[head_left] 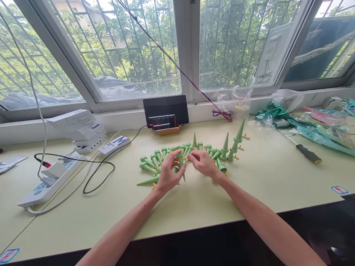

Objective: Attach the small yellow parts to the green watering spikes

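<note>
My left hand (169,173) is closed around a green plant watering spike (180,161), its tip pointing down. The fingers of my right hand (203,162) pinch at the small yellow valve (185,158) on that spike's side. Past my hands lies a spread of similar green spikes (146,167) with yellow valves, partly hidden by my fingers. To the right of the pile, several spikes stand stacked in a column (237,138), with yellow valves sticking out. Beside it stands a shorter upright spike (225,145).
A phone (165,122) and a black tablet (166,105) lean on a stand at the back. At left are a power strip (52,179), cables and stacked white boxes (80,129). A screwdriver (308,153) and plastic bags (324,133) lie at right.
</note>
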A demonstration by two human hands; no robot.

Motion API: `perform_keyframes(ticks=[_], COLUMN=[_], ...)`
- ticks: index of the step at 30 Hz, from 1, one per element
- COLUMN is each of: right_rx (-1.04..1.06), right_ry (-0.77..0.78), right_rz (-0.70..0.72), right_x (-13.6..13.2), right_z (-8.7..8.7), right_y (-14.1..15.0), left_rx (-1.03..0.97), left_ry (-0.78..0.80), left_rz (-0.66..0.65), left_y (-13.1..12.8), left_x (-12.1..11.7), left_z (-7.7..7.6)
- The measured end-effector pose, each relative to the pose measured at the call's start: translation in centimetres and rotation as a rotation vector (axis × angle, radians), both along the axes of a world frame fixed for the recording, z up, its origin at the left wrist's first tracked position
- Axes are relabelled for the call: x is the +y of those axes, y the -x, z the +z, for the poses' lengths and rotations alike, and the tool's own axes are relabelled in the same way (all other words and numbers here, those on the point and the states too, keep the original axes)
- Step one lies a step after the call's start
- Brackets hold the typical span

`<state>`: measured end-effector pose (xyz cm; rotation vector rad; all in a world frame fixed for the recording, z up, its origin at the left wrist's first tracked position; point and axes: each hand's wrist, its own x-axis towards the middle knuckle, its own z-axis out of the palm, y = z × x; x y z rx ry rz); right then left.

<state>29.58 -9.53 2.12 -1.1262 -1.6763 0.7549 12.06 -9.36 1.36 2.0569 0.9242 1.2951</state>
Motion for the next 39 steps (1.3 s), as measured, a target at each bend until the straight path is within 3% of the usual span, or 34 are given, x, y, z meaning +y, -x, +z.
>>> perform_keyframes(ticks=[8, 16, 19, 23, 28, 34, 39], right_rx=[-0.03, 0.015, 0.032, -0.001, -0.084, -0.142, -0.113], right_ry=[0.033, 0.016, -0.032, -0.137, -0.245, -0.322, -0.363], right_rz=[0.02, -0.019, -0.019, 0.054, 0.14, 0.13, -0.01], right_x=[0.0, 0.2, 0.2, 0.0, -0.3, -0.3, 0.1], right_z=[-0.2, -0.5, -0.4, -0.3, -0.5, -0.7, -0.9], right_y=[0.0, -0.1, 0.0, 0.1, 0.3, 0.5, 0.6], left_rx=[-0.016, -0.073, -0.097, -0.188, -0.222, -0.215, -0.293], left_ry=[-0.028, 0.057, 0.108, 0.292, 0.406, 0.41, 0.421], left_rz=[0.081, 0.071, 0.075, 0.052, 0.134, 0.137, 0.056], left_y=[-0.1, -0.2, -0.3, -0.2, 0.1, 0.1, 0.0], left_x=[0.0, 0.1, 0.2, 0.6, 0.8, 1.1, 1.2], left_z=[0.0, -0.5, -0.6, -0.2, 0.2, -0.5, -0.5])
